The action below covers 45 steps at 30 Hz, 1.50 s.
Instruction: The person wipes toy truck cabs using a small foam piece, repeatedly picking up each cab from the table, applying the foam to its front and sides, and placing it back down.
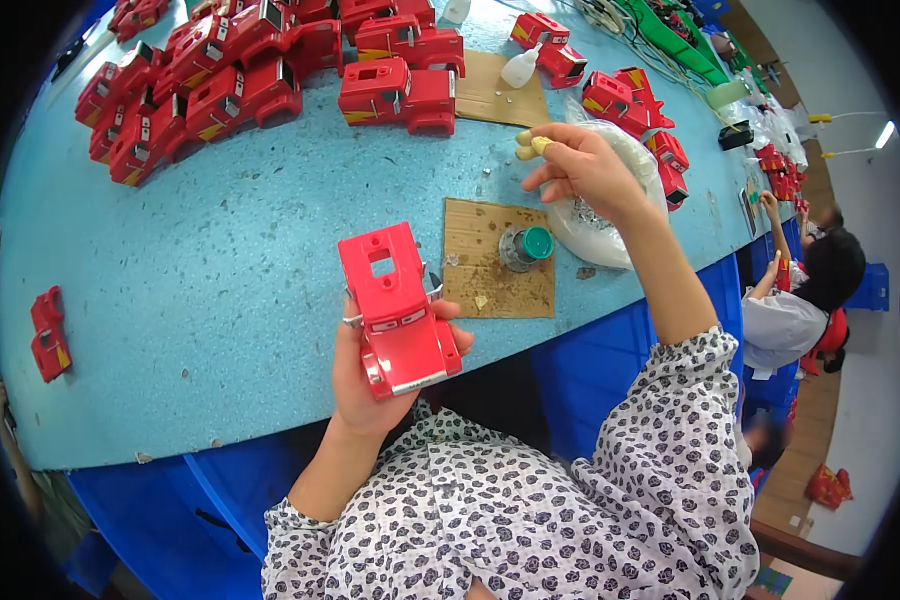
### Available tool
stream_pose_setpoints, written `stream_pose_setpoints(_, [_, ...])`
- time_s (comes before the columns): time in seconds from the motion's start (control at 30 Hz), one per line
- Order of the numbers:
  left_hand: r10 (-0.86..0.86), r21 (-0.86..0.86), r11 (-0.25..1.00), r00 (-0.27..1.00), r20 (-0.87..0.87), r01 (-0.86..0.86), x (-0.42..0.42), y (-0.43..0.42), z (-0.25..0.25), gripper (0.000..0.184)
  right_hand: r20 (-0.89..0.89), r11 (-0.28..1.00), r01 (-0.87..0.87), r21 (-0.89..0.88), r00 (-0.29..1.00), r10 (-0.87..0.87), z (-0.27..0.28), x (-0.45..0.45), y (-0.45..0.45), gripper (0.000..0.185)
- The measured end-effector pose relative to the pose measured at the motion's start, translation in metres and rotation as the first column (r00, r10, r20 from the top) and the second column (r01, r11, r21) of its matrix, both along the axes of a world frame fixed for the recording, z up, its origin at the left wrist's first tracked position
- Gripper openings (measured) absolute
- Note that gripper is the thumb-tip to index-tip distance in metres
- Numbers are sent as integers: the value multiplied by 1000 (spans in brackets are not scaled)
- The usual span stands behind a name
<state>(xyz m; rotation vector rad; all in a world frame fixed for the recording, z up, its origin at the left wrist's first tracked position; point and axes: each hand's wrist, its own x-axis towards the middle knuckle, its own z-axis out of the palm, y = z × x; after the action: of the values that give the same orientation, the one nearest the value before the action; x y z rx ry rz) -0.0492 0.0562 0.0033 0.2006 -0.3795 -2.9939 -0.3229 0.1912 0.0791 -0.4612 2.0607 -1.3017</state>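
Note:
My left hand (350, 372) is wrapped from below around a red toy truck body (394, 315). The truck has a square hole in its top, printed eyes on the windshield and silvery side parts. Up and to the right, my right hand (585, 168) is above the edge of a clear plastic bag (610, 238) of small parts. Yellow covers are on some of its fingertips, and the fingers are bent together; anything between them is too small to make out. Between the hands, a small jar with a green lid (536, 243) stands on a stained cardboard piece (475, 245).
Red truck bodies (210, 85) crowd the table's far left, with more (620, 100) beyond the bag. One lies alone (50, 335) at left. A white squeeze bottle (521, 68) rests on another cardboard sheet (490, 95). Co-workers (800, 310) sit at right.

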Motion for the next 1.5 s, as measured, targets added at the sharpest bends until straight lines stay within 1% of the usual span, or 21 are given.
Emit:
stream_pose_setpoints(0.13, [-28, -62, 998, 1000, -6, 28, -1, -5, 1, 75, -60, 991, 132, 1, 989, -132, -14, 4, 8, 25])
stream_pose_setpoints(0.23, [-33, -43, 998, 998, 49, 35, -1, -4, 5, 73, -185, 992, 118, -52, 975, -125, -23, 7, 14, 20])
stream_pose_setpoints(0.37, [-8, -81, 997, 996, 94, 15, 2, -5, 10, 72, -184, 993, 86, -82, 978, -100, -2, 23, 15, 19])
stream_pose_setpoints(0.43, [50, -67, 997, 996, 76, -45, 5, -3, 9, 70, -342, 964, 132, -231, 916, -208, 9, 46, 24, 17])
stream_pose_setpoints(0.5, [69, -117, 991, 997, 37, -64, 7, -3, 6, 71, -334, 986, 165, 30, 931, -145, 22, 75, 52, 17])
stream_pose_setpoints(0.57, [79, -177, 981, 997, -14, -80, 8, -1, 7, 71, -529, 951, 72, 301, 842, 104, 6, 99, 78, 22])
stream_pose_setpoints(0.63, [113, -327, 942, 989, 96, -76, 14, 4, 9, 71, -585, 959, 71, 276, 803, 109, -6, 115, 84, 25])
stream_pose_setpoints(0.67, [115, -336, 939, 988, 102, -74, 13, 7, 14, 71, -639, 963, 82, 258, 762, 106, -12, 120, 87, 29])
stream_pose_setpoints(0.73, [214, -267, 950, 958, 189, -160, 7, 13, 28, 66, -634, 970, 103, 221, 770, 62, -23, 120, 90, 32])
stream_pose_setpoints(0.93, [236, -401, 896, 970, 59, -193, 14, 21, 21, 68, -668, 995, -6, 103, 740, 74, -31, 114, 83, 30])
stream_pose_setpoints(1.03, [321, -502, 831, 944, 79, -240, 21, 20, 27, 68, -654, 996, -76, 49, 752, 90, -35, 109, 77, 27])
stream_pose_setpoints(1.1, [387, -497, 818, 916, 102, -290, 25, 21, 28, 69, -722, 981, -179, 69, 670, 173, -31, 106, 71, 25])
stream_pose_setpoints(1.17, [439, -546, 767, 896, 65, -336, 28, 20, 28, 69, -735, 974, -220, 61, 650, 193, -30, 101, 67, 24])
stream_pose_setpoints(1.2, [447, -502, 796, 888, 112, -338, 29, 22, 30, 68, -748, 963, -262, 63, 626, 219, -28, 98, 65, 24])
stream_pose_setpoints(1.23, [444, -502, 797, 889, 112, -335, 29, 22, 28, 68, -748, 964, -259, 63, 627, 218, -23, 93, 64, 24])
stream_pose_setpoints(1.3, [461, -539, 769, 882, 95, -344, 31, 19, 22, 66, -727, 933, -244, 264, 585, 359, -4, 82, 60, 24])
stream_pose_setpoints(1.33, [466, -533, 770, 880, 95, -350, 30, 18, 22, 66, -798, 951, -204, 233, 519, 307, 3, 72, 54, 20])
stream_pose_setpoints(1.37, [494, -520, 766, 864, 96, -379, 29, 16, 22, 65, -798, 947, -211, 242, 512, 318, 9, 61, 45, 20])
stream_pose_setpoints(1.43, [525, -502, 757, 846, 87, -418, 25, 8, 22, 63, -925, 949, -190, 250, 243, 293, 19, 37, 27, 15])
stream_pose_setpoints(1.47, [509, -446, 787, 858, 77, -427, 24, 2, 22, 62, -926, 948, -190, 256, 234, 297, 16, 21, 19, 15])
stream_pose_setpoints(1.5, [492, -388, 814, 868, 66, -432, 23, -3, 20, 61, -904, 917, -223, 331, 204, 376, 6, 4, 13, 14])
